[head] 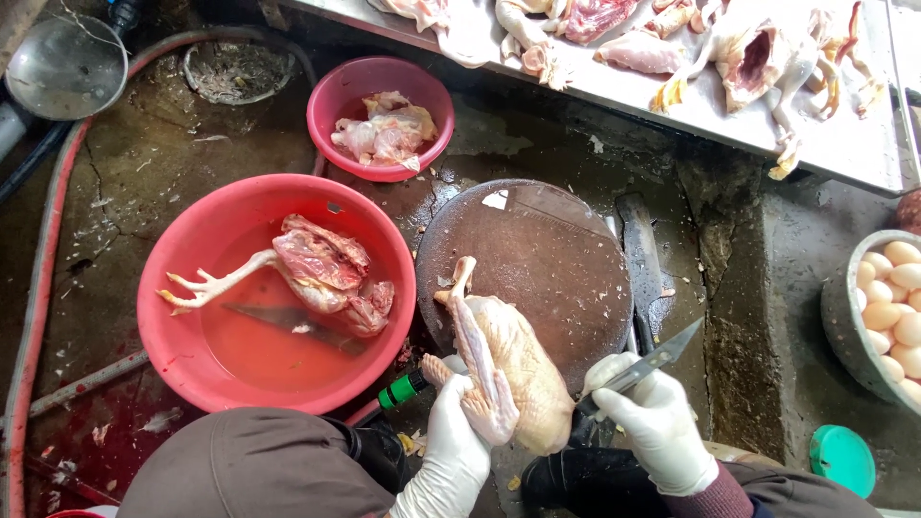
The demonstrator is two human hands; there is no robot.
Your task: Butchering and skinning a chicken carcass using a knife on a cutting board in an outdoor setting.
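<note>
**A:** What is each hand doing?

**B:** Both wear white gloves. The left hand point(453, 443) is closed around the lower end of a plucked whole bird point(504, 369), fingers wrapped at the wing and body. The right hand point(657, 422) is closed on the handle of a knife point(652, 364), blade angled up and away from the bird.

**A:** Where is the bird?

**B:** Held over the near edge of a round dark chopping block point(537, 259), neck pointing toward the block's centre. The knife is just beside the block's right near edge.

**A:** How would the bird handle?

**B:** Judging by its look, it is soft, limp and wet, so probably slippery. It seems moderately heavy for one hand. The firmest hold is likely around the legs or wing joint, where bone gives purchase.

**A:** What else is near the block?

**B:** To its left, a large red basin point(192, 355) of reddish water holds another carcass and a second blade. Beyond the block, a smaller red bowl point(336, 96) holds pale meat. To the right sits a bowl of pale eggs point(887, 307).
</note>
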